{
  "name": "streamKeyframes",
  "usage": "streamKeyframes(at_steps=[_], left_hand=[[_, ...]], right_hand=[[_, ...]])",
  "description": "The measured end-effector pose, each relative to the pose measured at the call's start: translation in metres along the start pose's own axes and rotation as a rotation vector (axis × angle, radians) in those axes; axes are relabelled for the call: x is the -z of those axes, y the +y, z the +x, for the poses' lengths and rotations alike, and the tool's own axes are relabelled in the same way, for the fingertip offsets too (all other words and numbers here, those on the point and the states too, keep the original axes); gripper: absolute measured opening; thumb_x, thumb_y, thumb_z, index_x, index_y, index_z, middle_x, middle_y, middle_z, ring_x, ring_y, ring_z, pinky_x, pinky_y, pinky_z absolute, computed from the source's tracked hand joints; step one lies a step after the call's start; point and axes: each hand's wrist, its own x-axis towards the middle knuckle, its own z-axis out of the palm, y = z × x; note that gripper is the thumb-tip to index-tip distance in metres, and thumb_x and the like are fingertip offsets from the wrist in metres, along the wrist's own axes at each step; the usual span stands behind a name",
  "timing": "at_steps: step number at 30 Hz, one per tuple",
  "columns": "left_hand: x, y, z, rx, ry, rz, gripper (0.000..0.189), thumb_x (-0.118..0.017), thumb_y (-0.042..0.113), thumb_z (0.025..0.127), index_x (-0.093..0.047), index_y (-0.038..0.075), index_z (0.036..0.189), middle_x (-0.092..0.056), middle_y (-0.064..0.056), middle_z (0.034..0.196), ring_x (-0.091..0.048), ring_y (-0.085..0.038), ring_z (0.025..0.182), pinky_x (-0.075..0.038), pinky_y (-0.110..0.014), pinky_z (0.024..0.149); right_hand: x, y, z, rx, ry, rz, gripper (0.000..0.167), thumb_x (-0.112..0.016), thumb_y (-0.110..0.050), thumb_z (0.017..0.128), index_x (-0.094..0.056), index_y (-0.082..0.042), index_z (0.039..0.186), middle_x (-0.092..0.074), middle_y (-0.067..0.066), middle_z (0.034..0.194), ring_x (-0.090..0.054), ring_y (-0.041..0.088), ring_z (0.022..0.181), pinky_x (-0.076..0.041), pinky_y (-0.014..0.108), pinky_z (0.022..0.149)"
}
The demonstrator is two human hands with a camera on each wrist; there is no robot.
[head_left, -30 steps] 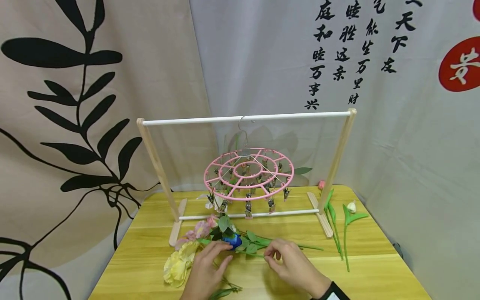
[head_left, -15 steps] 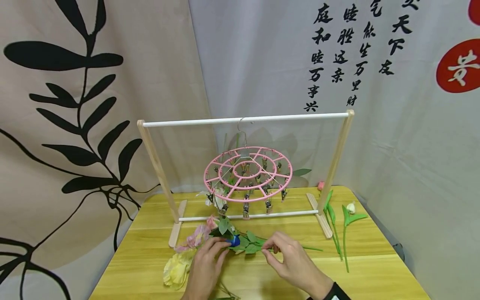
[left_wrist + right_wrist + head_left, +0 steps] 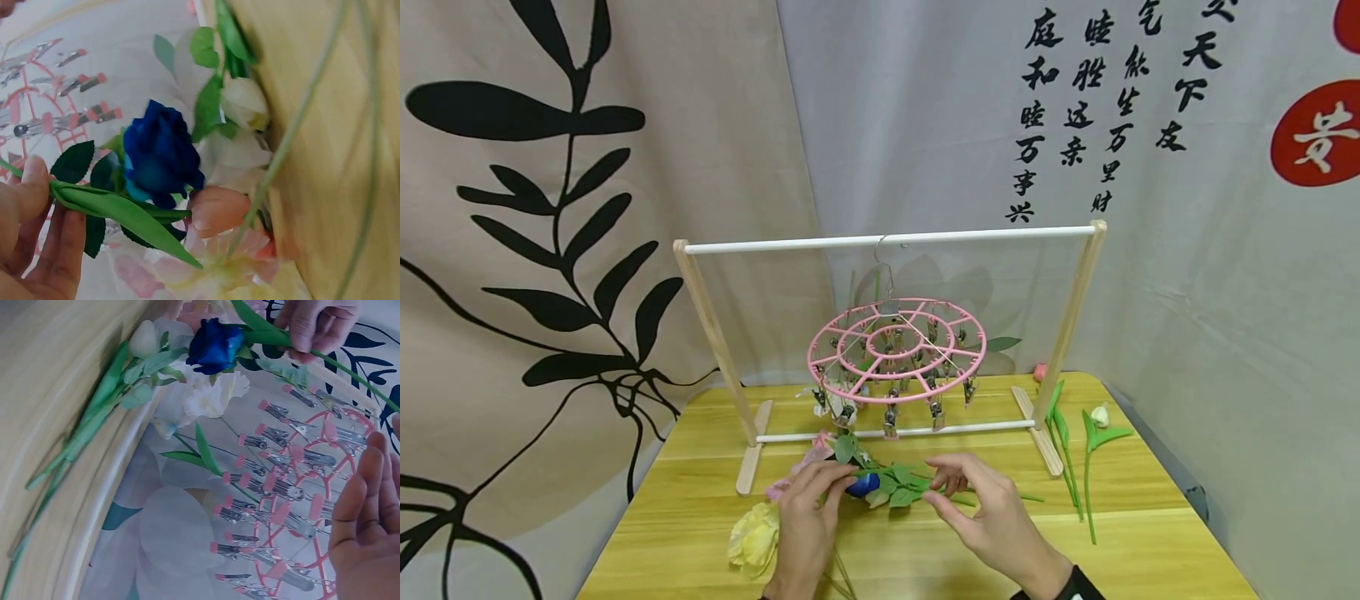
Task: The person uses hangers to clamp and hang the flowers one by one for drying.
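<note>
In the head view my left hand [image 3: 808, 517] pinches the stem of a tulip. The left wrist view shows that tulip's peach head [image 3: 219, 211] and long green leaf [image 3: 128, 215] beyond the fingertips. My right hand [image 3: 992, 521] is beside the stem's other end, thumb and fingers apart. In the right wrist view its fingers [image 3: 369, 500] are extended, with the stem passing close by the thumb. A blue rose [image 3: 863, 485] lies behind the tulip, its leaves [image 3: 898, 483] spread to the right. A yellow flower [image 3: 754, 540] lies left of my left hand.
A wooden stand [image 3: 709, 333] holds a pink round clip hanger [image 3: 897, 350] above the wooden table [image 3: 647, 533]. Pink flowers [image 3: 812, 457] and a white flower [image 3: 842, 404] lie at the left. A white tulip [image 3: 1100, 417] and a pink tulip [image 3: 1040, 372] lie at the right.
My right thumb and fingers have moved apart from their earlier pinch. The left hand has shifted slightly left and up, with the stem at its fingertips. The hanger has swayed a little.
</note>
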Motion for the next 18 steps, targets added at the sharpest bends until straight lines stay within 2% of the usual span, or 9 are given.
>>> streamKeyframes(at_steps=[3,6,9,12,15,18], left_hand=[[0.001,0.003,0.004,0.083,0.02,-0.015,0.029,-0.1,-0.005,0.084,-0.091,0.015,0.104,-0.088,0.001,0.105,-0.088,-0.023,0.098,-0.06,-0.006,0.093],[0.002,0.005,0.007,0.135,0.056,-0.037,0.027,-0.099,-0.004,0.086,-0.091,0.013,0.105,-0.088,-0.003,0.106,-0.088,-0.025,0.095,-0.065,-0.01,0.087],[0.004,0.007,0.008,0.189,0.105,-0.091,0.027,-0.097,-0.006,0.087,-0.089,0.012,0.105,-0.087,-0.007,0.107,-0.086,-0.019,0.098,-0.067,-0.013,0.084],[0.006,0.009,0.011,0.217,0.162,-0.168,0.026,-0.097,-0.007,0.088,-0.088,0.012,0.103,-0.086,-0.006,0.106,-0.083,-0.011,0.101,-0.067,-0.014,0.085],[0.009,0.011,0.014,0.203,0.221,-0.204,0.025,-0.098,-0.007,0.086,-0.088,0.011,0.101,-0.085,-0.009,0.102,-0.08,-0.002,0.096,-0.065,-0.012,0.085],[0.012,0.013,0.016,0.192,0.265,-0.214,0.027,-0.099,-0.009,0.083,-0.088,0.007,0.1,-0.084,-0.013,0.099,-0.078,-0.001,0.091,-0.063,-0.01,0.084]], right_hand=[[-0.002,0.001,-0.002,-0.043,-0.008,0.009,0.05,-0.09,0.004,0.098,-0.074,-0.016,0.141,-0.081,-0.002,0.109,-0.073,0.004,0.089,-0.063,0.018,0.078],[-0.004,0.004,-0.006,-0.069,-0.01,0.012,0.044,-0.088,0.004,0.1,-0.077,-0.02,0.135,-0.081,-0.005,0.108,-0.073,0.003,0.088,-0.065,0.02,0.076],[-0.006,0.008,-0.009,-0.068,-0.008,0.002,0.039,-0.087,0.005,0.101,-0.078,-0.02,0.13,-0.081,-0.007,0.107,-0.073,0.003,0.087,-0.065,0.022,0.074],[-0.009,0.013,-0.012,-0.093,-0.024,-0.013,0.034,-0.086,0.003,0.103,-0.08,-0.021,0.126,-0.081,-0.009,0.106,-0.071,0.0,0.087,-0.065,0.023,0.073],[-0.011,0.016,-0.015,-0.125,-0.044,-0.026,0.031,-0.085,0.0,0.104,-0.08,-0.024,0.123,-0.08,-0.011,0.106,-0.069,-0.002,0.087,-0.065,0.025,0.072],[-0.012,0.019,-0.016,-0.144,-0.053,-0.027,0.029,-0.084,0.0,0.106,-0.081,-0.024,0.122,-0.08,-0.012,0.105,-0.068,-0.003,0.087,-0.065,0.027,0.072]])
